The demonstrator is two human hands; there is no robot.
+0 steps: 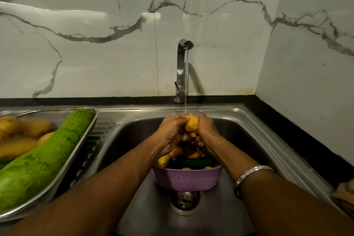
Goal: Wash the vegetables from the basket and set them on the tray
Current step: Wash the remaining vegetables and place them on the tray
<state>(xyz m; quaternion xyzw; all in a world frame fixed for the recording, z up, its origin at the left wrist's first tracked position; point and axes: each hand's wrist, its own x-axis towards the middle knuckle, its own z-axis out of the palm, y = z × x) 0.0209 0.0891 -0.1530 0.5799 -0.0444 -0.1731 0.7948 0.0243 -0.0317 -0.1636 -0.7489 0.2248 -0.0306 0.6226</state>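
Observation:
A yellow potato (192, 125) is held under the running tap water, above the sink. My left hand (170, 132) grips it from the left and my right hand (206, 128) grips it from the right, fingers curled round it. Below my hands a purple basket (186, 180) stands in the sink (249, 140) with more potatoes, a dark green vegetable and something orange inside. On the left drainboard a steel tray (90, 132) carries a long light green gourd (44, 159) and several wet potatoes (21, 132).
The chrome tap (181, 67) stands at the back of the sink with water streaming down. The drain (185, 200) lies just in front of the basket. A cloth (344, 195) sits at the right edge on the black counter. Marble walls close the back and right.

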